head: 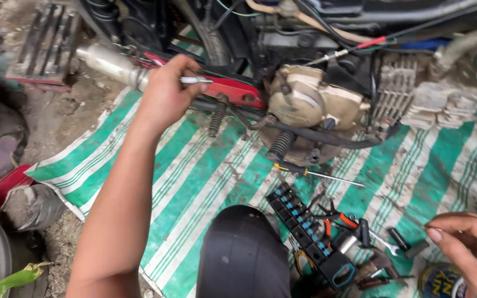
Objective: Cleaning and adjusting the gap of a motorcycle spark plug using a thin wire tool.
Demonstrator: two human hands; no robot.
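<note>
At about ten o'clock a silver exhaust pipe lies on dirt at the edge of a green-and-white striped mat. Just right of it, the left hand reaches up from the seven o'clock corner, its fingers curled shut around a slim silver tool whose tip points toward three o'clock. The hand hovers over a red frame piece of the motorcycle; whether the tool's tip touches the red metal is hard to tell. Below it, two black ribbed footpegs hang over the mat. At about one o'clock sits the tan engine cover, with a black hose running beneath it. Near centre, a screwdriver with a yellow-and-black handle lies on the mat. At six o'clock a dark knee fills the foreground; right of it lies a black socket rail with blue clips and a heap of pliers and spanners. At four o'clock the right hand hangs loosely, fingers bent and near together, pinching something too small to make out, above a blue-and-yellow tin.
</note>
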